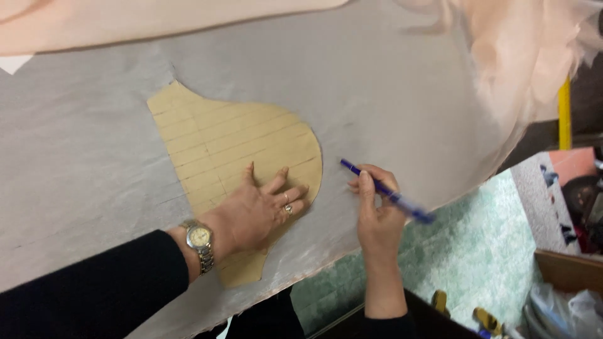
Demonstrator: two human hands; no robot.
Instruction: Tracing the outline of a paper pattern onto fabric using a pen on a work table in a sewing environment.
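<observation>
Dark sleeves are seen nearest the camera at the bottom of the view, the left one ending in a metal wristwatch point(200, 242). Left hand point(260, 210) is pressed flat, fingers spread, gripping nothing, on the lower right part of a tan ruled pattern piece point(220, 147). Rings are seen on two fingers. Pattern piece is laid on grey fabric point(94, 157) that covers the table; its long axis runs from the upper left, toward the table's far edge, down to a narrow tail close to the near edge, beside the wrist. Its rounded side bulges to the right, toward the other hand.

Right hand point(377, 216) is closed around a blue pen point(386, 191), held just right of the pattern's curved edge, apart from it, with a strip of bare grey fabric between. Pen is tilted, tip pointing up-left toward that curve, back end blurred and angled down-right past the table's near edge. Whether the tip touches the fabric cannot be told. Right hand is the nearer one to the curved edge's right side; the pattern lies to its left.

Peach sheer fabric point(515, 56) is bunched at the far right corner, and more is spread along the far edge. Green patterned floor point(490, 251) is seen beyond the near edge, with a cardboard box point(568, 270) at right.
</observation>
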